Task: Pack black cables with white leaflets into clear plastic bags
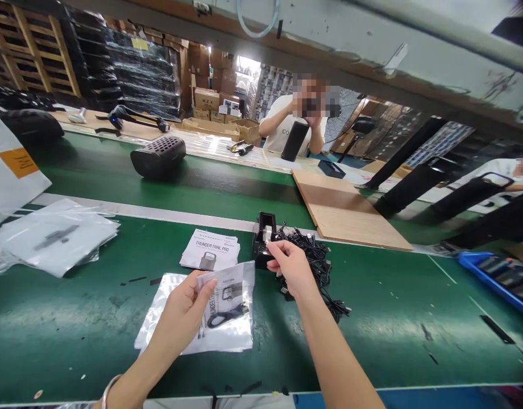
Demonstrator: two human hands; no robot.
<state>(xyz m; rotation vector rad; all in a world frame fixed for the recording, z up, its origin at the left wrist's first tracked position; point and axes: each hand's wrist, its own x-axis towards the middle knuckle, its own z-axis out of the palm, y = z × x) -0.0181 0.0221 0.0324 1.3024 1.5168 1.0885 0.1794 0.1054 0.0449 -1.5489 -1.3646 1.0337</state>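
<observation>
Bare right forearm (pixel 332 352), nearest the head camera, slants up and leftward to the right hand (pixel 294 272), whose bent fingertips meet the near right side of a black plastic tape dispenser (pixel 258 250); I cannot tell whether they pinch tape. Its long axis points roughly away from the person, with the right hand much nearer it. Left of that hand and closer to the body, the left hand (pixel 182 309) grasps a clear plastic bag (pixel 233 282) by its upper left edge, the bag's upper right corner just beside the dispenser.
</observation>
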